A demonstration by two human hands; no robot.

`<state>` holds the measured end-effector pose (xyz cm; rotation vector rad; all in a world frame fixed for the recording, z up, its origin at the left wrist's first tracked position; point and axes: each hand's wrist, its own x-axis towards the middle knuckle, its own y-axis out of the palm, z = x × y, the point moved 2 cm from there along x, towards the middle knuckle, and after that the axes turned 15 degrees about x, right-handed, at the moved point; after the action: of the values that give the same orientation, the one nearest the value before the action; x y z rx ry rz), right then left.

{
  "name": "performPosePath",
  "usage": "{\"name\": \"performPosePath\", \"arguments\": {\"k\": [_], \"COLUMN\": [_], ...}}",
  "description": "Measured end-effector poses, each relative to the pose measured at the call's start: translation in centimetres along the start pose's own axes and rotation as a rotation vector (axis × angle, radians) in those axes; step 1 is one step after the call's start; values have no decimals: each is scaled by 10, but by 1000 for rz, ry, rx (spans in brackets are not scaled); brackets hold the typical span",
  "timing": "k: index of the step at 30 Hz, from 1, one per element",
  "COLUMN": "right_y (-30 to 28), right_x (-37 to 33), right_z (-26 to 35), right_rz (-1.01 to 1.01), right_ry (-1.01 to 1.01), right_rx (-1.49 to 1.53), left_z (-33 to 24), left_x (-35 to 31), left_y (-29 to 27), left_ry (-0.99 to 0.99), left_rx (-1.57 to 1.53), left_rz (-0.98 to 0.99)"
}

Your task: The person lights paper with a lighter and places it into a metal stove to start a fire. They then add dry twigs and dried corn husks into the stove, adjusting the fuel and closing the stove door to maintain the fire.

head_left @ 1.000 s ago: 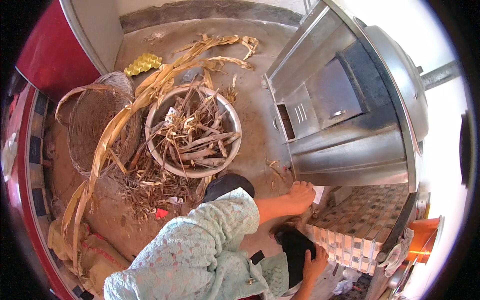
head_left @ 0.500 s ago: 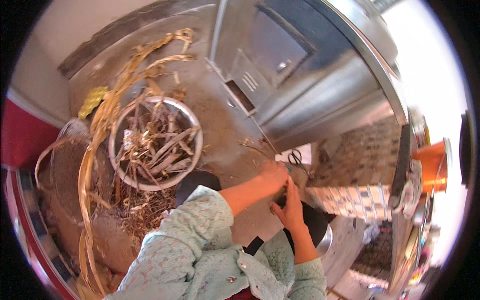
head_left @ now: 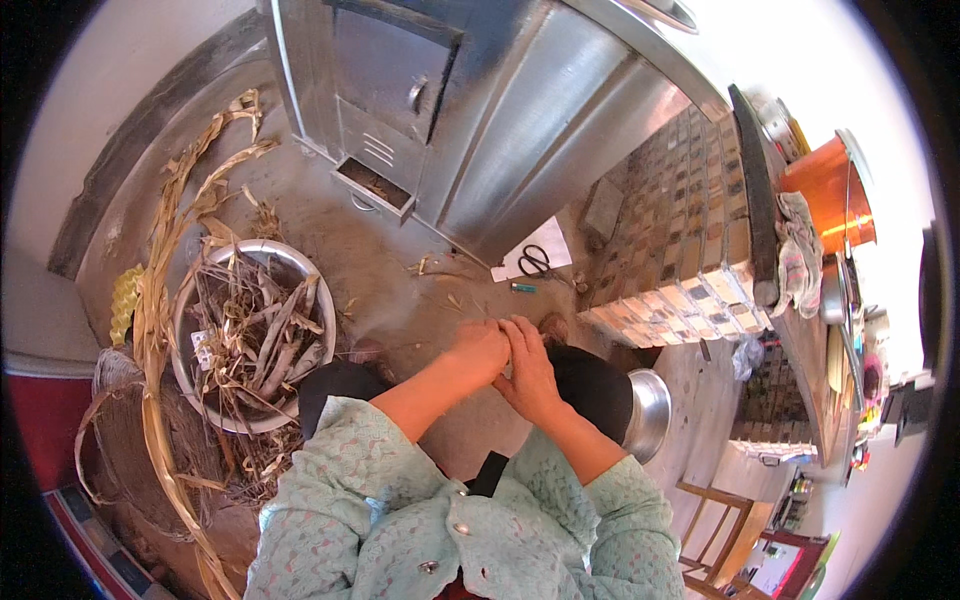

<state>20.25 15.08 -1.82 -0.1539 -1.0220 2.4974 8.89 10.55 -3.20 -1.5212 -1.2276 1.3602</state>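
Note:
My left hand [head_left: 480, 350] and my right hand [head_left: 529, 372] meet in front of my knees, above the floor. The right hand's fingers stretch forward against the left hand's fingertips, its thumb apart. Nothing shows between them, and the left fingers are partly hidden by the right hand. Beyond the hands, a small teal lighter [head_left: 523, 287] lies on the floor. Just past it, black-handled scissors [head_left: 534, 262] rest on a white sheet of paper [head_left: 553, 243].
A metal basin [head_left: 328, 325] of dry sticks stands at left, beside long dry stalks [head_left: 155, 330]. Ahead is a metal stove [head_left: 490, 110] with its ash drawer [head_left: 374, 188] pulled out. A brick counter [head_left: 690, 220], an orange bucket [head_left: 832, 190] and a shiny bowl [head_left: 650, 415] are at right.
My view has swung right. My hands have drawn back from beside the lighter toward my body and now touch each other. The lighter and scissors stay on the floor.

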Motion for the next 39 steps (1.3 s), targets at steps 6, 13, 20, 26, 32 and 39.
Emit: {"name": "performPosePath", "arguments": {"k": [6,13,20,26,32,39], "right_y": [8,4,5,5,5,4], "right_x": [-3,-1,-1,0,-2,0], "right_z": [-3,4,4,4,0,2], "right_rz": [83,127,155,168,168,179], "right_ry": [80,128,150,183,150,153], "right_rx": [109,145,123,133,129,122], "left_z": [2,4,3,2,1,0], "left_x": [-1,-6,-4,-4,-1,1], "left_y": [17,8,18,16,14,16], "left_ry": [11,-19,-48,-54,-17,15], "left_rx": [99,39,31,67,102,114], "left_rz": [62,94,55,66,151,187]}}
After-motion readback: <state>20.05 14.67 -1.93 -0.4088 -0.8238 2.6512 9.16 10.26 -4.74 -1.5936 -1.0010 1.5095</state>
